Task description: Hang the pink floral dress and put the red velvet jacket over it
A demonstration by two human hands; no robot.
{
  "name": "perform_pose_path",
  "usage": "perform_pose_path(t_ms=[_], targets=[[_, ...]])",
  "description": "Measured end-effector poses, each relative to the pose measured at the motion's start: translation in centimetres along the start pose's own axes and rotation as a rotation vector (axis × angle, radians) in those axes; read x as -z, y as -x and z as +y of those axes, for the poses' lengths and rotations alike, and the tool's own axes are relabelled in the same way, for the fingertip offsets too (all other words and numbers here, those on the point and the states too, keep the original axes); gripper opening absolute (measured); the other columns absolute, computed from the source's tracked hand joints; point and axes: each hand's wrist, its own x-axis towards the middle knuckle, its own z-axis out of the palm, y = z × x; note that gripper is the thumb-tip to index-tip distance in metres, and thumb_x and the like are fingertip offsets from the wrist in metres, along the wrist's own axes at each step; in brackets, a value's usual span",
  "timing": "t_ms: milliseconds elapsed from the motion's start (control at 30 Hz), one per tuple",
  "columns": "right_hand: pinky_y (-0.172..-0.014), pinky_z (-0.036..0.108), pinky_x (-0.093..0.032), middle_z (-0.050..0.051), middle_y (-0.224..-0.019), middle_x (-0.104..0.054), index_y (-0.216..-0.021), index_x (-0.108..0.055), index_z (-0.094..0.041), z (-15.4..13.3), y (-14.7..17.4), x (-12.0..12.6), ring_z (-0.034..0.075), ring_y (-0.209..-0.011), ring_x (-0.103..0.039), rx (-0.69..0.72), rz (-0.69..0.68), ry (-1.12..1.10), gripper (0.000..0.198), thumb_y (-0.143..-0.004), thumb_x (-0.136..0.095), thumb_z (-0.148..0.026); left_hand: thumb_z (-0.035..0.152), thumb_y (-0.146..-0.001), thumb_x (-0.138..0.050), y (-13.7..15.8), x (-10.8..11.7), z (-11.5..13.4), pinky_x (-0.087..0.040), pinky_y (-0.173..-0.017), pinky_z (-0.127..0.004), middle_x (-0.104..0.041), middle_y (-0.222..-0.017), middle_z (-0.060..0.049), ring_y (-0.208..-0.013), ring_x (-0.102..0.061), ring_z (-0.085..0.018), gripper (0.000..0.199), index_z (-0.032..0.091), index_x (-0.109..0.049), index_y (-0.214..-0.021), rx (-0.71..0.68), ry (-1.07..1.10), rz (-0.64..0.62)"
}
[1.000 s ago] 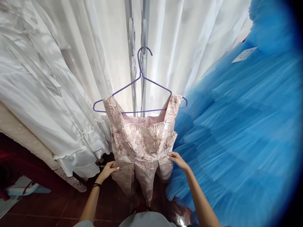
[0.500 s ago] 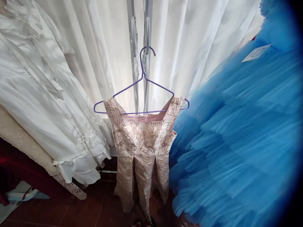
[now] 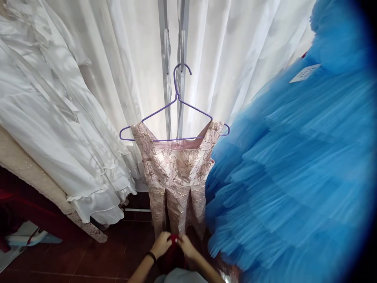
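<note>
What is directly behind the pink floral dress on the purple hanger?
White curtains and two pale upright bars stand behind the pink floral dress. Their lower parts are covered by it.

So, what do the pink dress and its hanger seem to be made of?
Pink dress: apparently woven brocade, judging by its raised floral pattern with a faint metallic shimmer. Hanger: thin wire, probably metal with a purple coating; the slim, bent outline suggests it.

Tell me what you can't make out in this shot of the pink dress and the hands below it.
- Dark red cloth in the head view: the left hand and right hand cover most of it, so what it is stays unclear.
- Pink dress: its hem is hidden behind both hands.
- White tag on the blue tulle gown: print too small.
- Purple hanger: what its hook hangs on is unclear.
</note>
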Motion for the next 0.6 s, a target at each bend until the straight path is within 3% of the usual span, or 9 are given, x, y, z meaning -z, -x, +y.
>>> perform_pose_path(t_ms=[67, 100, 167, 200, 267, 300, 400, 500, 600], targets=[[-0.054, 0.032, -0.054, -0.003, -0.062, -0.064, -0.065, -0.06, -0.021, -0.6, -2.6, 3.9, 0.02, -0.062, -0.065, 0.009, -0.026, -0.074, 0.033, -0.089, -0.046, -0.04, 0.016, -0.079, -0.046, -0.4, 3.8, 2.6, -0.041, -0.078, -0.039, -0.053, -0.072, -0.004, -0.079, -0.055, -0.023, 0.019, 0.021, -0.039, -0.062, -0.041, 0.002, 0.118], [-0.066, 0.035, -0.056, -0.002, -0.074, -0.069, -0.074, -0.064, -0.021, -1.5, -3.7, 6.2, 0.021, -0.072, -0.067, 0.034, -0.02, -0.111, 0.025, -0.086, -0.051, -0.039, 0.018, -0.079, -0.045, -0.4, 6.0, 4.0, -0.039, -0.076, -0.036, -0.052, -0.071, -0.002, -0.076, -0.053, -0.021, 0.017, 0.021, -0.039, -0.063, -0.075, 0.009, 0.169], [-0.089, 0.043, -0.053, 0.005, -0.098, -0.073, -0.095, -0.067, -0.02, -4.6, -5.2, 10.9, 0.027, -0.095, -0.066, 0.113, 0.214, -0.145, 0.025, -0.081, -0.056, -0.038, 0.023, -0.081, -0.044, 0.2, 10.6, 7.2, -0.036, -0.074, -0.033, -0.048, -0.07, 0.0, -0.076, -0.049, -0.019, 0.016, 0.021, -0.038, -0.066, -0.135, 0.03, 0.302], [-0.092, 0.044, -0.051, 0.008, -0.104, -0.071, -0.101, -0.065, -0.02, -6.5, -5.5, 12.7, 0.027, -0.097, -0.065, 0.097, 0.434, -0.15, 0.028, -0.084, -0.051, -0.037, 0.026, -0.082, -0.043, 0.7, 12.8, 8.8, -0.034, -0.072, -0.031, -0.046, -0.069, 0.001, -0.075, -0.046, -0.018, 0.017, 0.021, -0.037, -0.066, -0.173, 0.039, 0.39], [-0.082, 0.04, -0.053, 0.01, -0.101, -0.069, -0.108, -0.06, -0.021, -10.7, -5.3, 14.4, 0.024, -0.087, -0.064, 0.029, 0.676, -0.177, 0.031, -0.089, -0.047, -0.041, 0.03, -0.079, -0.047, 2.1, 16.8, 12.2, -0.031, -0.065, -0.029, -0.04, -0.063, 0.003, -0.067, -0.042, -0.015, 0.021, 0.021, -0.037, -0.064, -0.307, 0.086, 0.6], [-0.075, 0.038, -0.053, 0.009, -0.098, -0.068, -0.111, -0.058, -0.021, -12.5, -5.0, 14.1, 0.023, -0.08, -0.064, 0.006, 0.691, -0.202, 0.033, -0.089, -0.049, -0.045, 0.031, -0.077, -0.049, 2.8, 18.2, 13.8, -0.029, -0.062, -0.028, -0.038, -0.061, 0.004, -0.063, -0.038, -0.014, 0.022, 0.021, -0.036, -0.062, -0.348, 0.128, 0.646], [-0.075, 0.041, -0.055, 0.013, -0.114, -0.065, -0.132, -0.046, -0.023, -15.5, -4.4, 10.5, 0.028, -0.09, -0.066, 0.003, 0.489, -0.176, 0.066, -0.076, -0.068, -0.051, 0.028, -0.073, -0.051, 4.8, 20.5, 17.9, -0.027, -0.058, -0.027, -0.035, -0.06, 0.004, -0.059, -0.035, -0.012, 0.021, 0.021, -0.035, -0.062, -0.45, 0.22, 0.663], [-0.093, 0.052, -0.05, 0.02, -0.138, -0.054, -0.15, -0.028, -0.018, -14.5, -6.1, 7.8, 0.037, -0.119, -0.058, 0.002, 0.372, -0.035, 0.084, -0.079, -0.065, -0.044, 0.022, -0.072, -0.055, 6.0, 21.4, 19.9, -0.025, -0.057, -0.027, -0.033, -0.058, 0.004, -0.058, -0.034, -0.012, 0.026, 0.021, -0.032, -0.06, -0.507, 0.065, 0.764], [-0.093, 0.049, -0.051, 0.018, -0.124, -0.065, -0.145, -0.042, -0.014, -12.3, -8.8, 11.8, 0.033, -0.111, -0.064, 0.124, 0.186, 0.006, 0.062, -0.084, -0.051, -0.025, 0.017, -0.073, -0.059, 6.8, 23.7, 20.0, -0.023, -0.058, -0.029, -0.04, -0.058, 0.002, -0.058, -0.038, -0.014, 0.028, 0.021, -0.034, -0.06, -0.489, -0.26, 0.863]])
